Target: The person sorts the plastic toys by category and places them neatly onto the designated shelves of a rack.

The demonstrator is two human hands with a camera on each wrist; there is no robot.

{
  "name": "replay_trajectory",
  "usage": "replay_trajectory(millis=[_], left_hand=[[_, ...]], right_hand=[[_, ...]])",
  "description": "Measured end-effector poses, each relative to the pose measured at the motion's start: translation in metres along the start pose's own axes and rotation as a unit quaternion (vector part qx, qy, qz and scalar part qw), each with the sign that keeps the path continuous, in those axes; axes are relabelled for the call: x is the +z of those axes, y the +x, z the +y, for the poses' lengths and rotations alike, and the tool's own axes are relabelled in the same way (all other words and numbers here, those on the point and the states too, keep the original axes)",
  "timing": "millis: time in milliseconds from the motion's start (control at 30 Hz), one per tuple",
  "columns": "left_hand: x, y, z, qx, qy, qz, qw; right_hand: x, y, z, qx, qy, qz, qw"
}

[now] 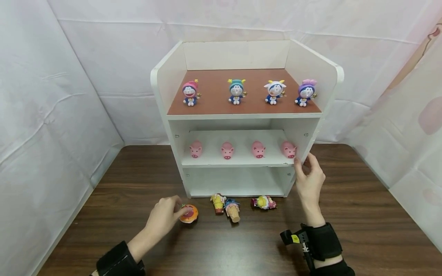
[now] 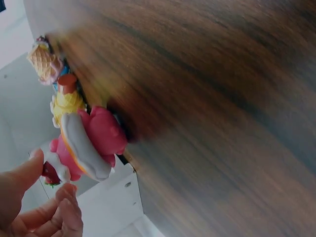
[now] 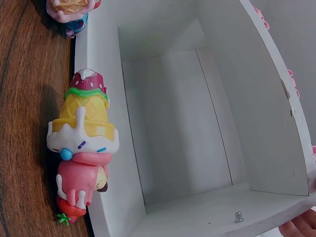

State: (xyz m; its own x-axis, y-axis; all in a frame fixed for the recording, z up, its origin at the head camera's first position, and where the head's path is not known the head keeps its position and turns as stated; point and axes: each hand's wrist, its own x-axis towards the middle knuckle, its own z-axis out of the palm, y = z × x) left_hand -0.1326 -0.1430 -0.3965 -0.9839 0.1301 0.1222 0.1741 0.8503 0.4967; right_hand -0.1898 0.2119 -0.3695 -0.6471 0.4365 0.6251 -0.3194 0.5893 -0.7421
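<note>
My left hand [image 1: 165,215] pinches a toy figurine [image 1: 189,214] with an orange doughnut ring between thumb and fingertips. In the left wrist view the figurine [image 2: 103,131] has a pink body, a white-iced ring and a strawberry top, which lies between the fingers. The head view leaves unclear whether it touches the table. My right hand [image 1: 310,178] grips the right side panel of a white shelf unit [image 1: 238,117], thumb at the front edge; only some fingers [image 3: 301,224] show in the right wrist view, outside the panel.
By the shelf's foot lie a yellow cone figurine [image 1: 218,203], a blue-topped cone figurine [image 1: 232,211] and a strawberry-and-cone figurine [image 1: 264,202]. Several pink pig figures [image 1: 227,150] stand on the middle shelf. Several blue-and-white cat figures [image 1: 236,92] stand on the brown top. White cloth [image 1: 51,115] hangs around.
</note>
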Motion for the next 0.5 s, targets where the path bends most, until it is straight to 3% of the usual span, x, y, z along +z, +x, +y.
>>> replay_trajectory(millis=[267, 500], left_hand=[[0.0061, 0.0024, -0.002, 0.045, -0.006, 0.016, 0.9988], [0.0064, 0.0048, -0.0016, 0.133, -0.015, 0.01, 0.9909]], right_hand=[[-0.0001, -0.0006, -0.0002, 0.004, 0.002, -0.004, 1.0], [0.0001, -0.0001, -0.0006, 0.004, 0.001, -0.002, 1.0]])
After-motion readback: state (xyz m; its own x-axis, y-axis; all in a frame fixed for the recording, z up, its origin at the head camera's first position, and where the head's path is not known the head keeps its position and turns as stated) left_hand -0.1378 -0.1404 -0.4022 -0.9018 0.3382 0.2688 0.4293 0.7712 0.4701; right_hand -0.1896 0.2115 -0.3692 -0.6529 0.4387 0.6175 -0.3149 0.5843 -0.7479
